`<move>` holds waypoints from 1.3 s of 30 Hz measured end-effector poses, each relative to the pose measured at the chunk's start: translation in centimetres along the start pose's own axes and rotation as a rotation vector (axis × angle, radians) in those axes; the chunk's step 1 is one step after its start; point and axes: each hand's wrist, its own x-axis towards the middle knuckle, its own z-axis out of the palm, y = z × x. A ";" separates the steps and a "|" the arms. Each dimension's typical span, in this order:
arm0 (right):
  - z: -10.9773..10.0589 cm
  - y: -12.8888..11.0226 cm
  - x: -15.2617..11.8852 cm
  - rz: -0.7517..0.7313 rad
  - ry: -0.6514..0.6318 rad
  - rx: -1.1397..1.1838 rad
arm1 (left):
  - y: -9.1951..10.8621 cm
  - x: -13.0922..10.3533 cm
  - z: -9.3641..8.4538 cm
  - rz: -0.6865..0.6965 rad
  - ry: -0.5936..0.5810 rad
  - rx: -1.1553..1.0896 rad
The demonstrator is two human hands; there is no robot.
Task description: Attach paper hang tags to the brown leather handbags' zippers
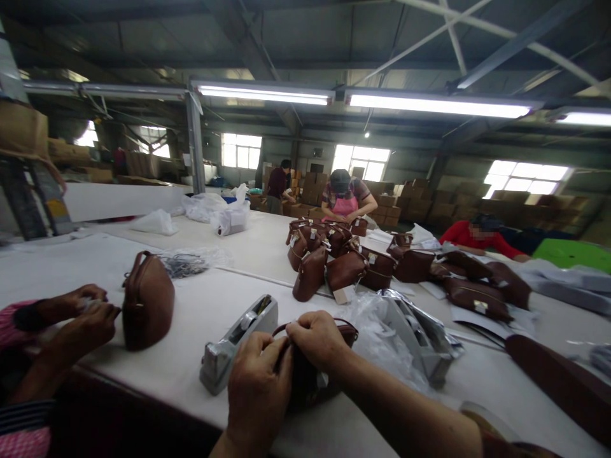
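A dark brown handbag [305, 381] stands at the table's near edge, directly in front of me. My left hand [260, 381] is closed at the bag's upper left side, thumb and fingers pinched together. Right beside it, my right hand [317, 340] has its fingers curled over the bag's top, by the thin handle. The fingertips of both hands nearly meet there, and they hide the exact part they grip. A grey tape dispenser [238, 346] sits just beyond my left hand. To the right of the bag lies crumpled clear plastic [377, 337] against another grey dispenser [420, 346].
At left, a co-worker's hands [86, 318] work beside an upright brown handbag [149, 305]. Many brown bags [348, 270] crowd the table's middle and right. Across it are a person in a pink apron [346, 200] and one in red sleeves [477, 235]. White plastic bags [231, 216] lie farther back.
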 end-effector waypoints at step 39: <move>-0.9 0.5 -0.9 -0.294 -0.014 -0.254 | -1.3 -1.1 0.3 -0.426 -0.111 -0.395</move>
